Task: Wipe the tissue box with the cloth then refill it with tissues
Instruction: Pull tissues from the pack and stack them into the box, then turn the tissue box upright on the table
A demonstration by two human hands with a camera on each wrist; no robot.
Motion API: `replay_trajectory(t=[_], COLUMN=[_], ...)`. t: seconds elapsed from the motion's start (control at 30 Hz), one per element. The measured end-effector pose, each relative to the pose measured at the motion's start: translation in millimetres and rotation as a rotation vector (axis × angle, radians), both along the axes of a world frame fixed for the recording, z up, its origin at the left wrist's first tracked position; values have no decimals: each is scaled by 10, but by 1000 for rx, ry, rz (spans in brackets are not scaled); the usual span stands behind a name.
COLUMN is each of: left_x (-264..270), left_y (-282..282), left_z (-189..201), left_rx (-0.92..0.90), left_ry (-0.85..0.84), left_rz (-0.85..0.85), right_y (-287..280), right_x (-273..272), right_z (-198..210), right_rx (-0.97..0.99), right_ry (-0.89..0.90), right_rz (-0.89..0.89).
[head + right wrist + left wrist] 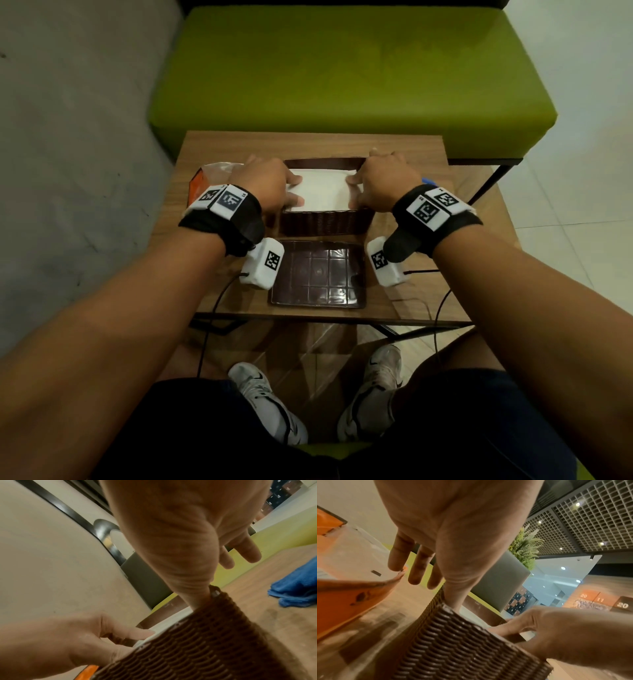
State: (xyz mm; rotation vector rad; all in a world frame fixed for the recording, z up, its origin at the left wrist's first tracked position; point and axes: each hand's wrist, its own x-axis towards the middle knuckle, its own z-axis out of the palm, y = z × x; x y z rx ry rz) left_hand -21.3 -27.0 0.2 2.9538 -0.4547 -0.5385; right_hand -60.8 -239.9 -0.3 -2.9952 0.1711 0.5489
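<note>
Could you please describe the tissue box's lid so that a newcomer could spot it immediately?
On the wooden table before the green bench, find the woven brown tissue box. The lid lies flat just nearer the person: glossy, dark brown, grid-ribbed.

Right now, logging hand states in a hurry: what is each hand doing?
Left hand: open, fingers pressing the tissues into the tissue box.
Right hand: open, likewise pressing the tissues.

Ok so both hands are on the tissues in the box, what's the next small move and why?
Probably press the tissues flat with the left hand and right hand, then lift the lid on. The stack already sits inside the open tissue box; the lid lies apart, nearer the person.
</note>
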Motion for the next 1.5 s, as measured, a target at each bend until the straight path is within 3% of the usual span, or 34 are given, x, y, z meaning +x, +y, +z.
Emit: replay_trajectory(t=[0.1,0.3,0.67,0.83,1.0,1.07,1.1,1.17,1.23,1.27,1.37,1.5], left_x=[1,43,19,-33,-233,-408,-505,-713,-868,-930,-1094,-1196], left_y=[-83,-139,-150,24,180,243,271,297,295,288,270,262], left_z=[-19,-9,-5,-11,93,129,113,53,-60,-115,-231,-302], left_rx=[103,137,78,-154,-612,-771,-800,-766,-680,-634,-523,-480], left_ry=[0,-17,7,58,-72,-164,-164,-82,18,53,88,80], left_rz=[-23,-43,-31,64,318,463,511,534,520,524,527,511], right_y=[11,-61,24,-40,-152,-226,-276,-335,-241,-175,10,128], right_x=[66,85,82,-82,-364,-539,-616,-736,-917,-1000,-1184,-1338], right_z=[-92,-266,-109,15,104,86,57,-17,-39,-59,-152,-242], right_rx=[5,43,100,216,510,547,515,447,479,524,610,704], right_ry=[7,-35,22,-14,-509,-579,-524,-240,81,156,171,173], right_rz=[-38,-95,-98,14,-230,-405,-468,-546,-536,-516,-490,-603])
